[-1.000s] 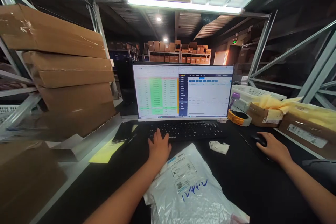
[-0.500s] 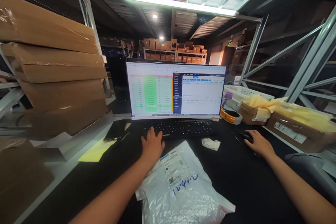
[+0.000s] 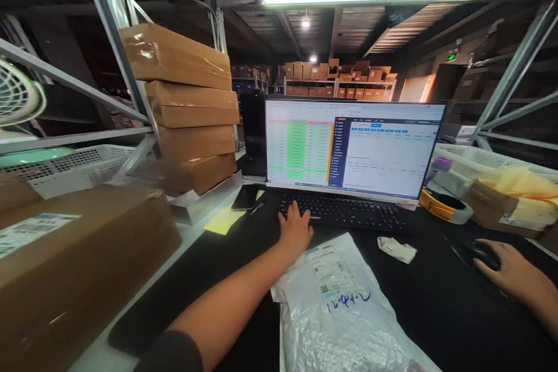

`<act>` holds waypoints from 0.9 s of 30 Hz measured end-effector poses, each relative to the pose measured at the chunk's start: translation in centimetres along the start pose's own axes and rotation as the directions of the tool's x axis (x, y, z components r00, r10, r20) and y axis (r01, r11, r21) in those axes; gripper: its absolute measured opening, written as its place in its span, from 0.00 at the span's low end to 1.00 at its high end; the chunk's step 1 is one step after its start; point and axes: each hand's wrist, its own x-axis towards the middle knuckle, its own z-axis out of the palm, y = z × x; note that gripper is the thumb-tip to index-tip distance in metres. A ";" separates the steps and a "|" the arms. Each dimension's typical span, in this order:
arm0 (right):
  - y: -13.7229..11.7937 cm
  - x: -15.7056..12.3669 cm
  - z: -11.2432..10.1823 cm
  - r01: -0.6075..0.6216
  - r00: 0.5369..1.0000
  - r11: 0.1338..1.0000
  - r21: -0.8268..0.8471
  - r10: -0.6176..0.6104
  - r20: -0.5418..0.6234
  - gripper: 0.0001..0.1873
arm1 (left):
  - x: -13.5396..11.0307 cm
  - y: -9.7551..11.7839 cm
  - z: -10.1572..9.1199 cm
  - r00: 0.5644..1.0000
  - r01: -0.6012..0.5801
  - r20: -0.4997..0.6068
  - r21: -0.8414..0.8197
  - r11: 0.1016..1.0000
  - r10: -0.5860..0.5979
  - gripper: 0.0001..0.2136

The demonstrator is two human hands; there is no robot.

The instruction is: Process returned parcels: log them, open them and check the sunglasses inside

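Note:
My left hand rests with its fingers spread on the near left part of a black keyboard. To the right, my right hand is curved over a dark computer mouse. A white plastic mailing bag lies in front of me, just below my left hand. It carries a printed label and blue handwriting. Behind the keyboard stands a lit monitor, showing a spreadsheet with a green column beside a second window. The screen text is too small to read.
Stacked cardboard boxes and a large labelled carton stand left. A phone, a pen and yellow paper lie near the keyboard. Crumpled white paper, tape rolls and a box are right.
The view has turned left, so everything sits further right and the large carton and a fan show at the left. Both hands stay on the keyboard and mouse.

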 end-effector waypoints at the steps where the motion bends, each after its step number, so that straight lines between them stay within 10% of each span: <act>1: 0.3 0.2 0.3 0.010 1.000 1.000 0.030 -0.011 0.022 0.28 | 0.0 0.0 0.0 1.000 0.001 0.001 0.002 1.000 -0.001 0.21; 27: -0.1 0.1 0.0 0.007 0.998 0.992 0.129 -0.014 0.055 0.28 | 0.0 0.0 0.2 1.000 -0.020 0.001 0.000 1.000 0.020 0.21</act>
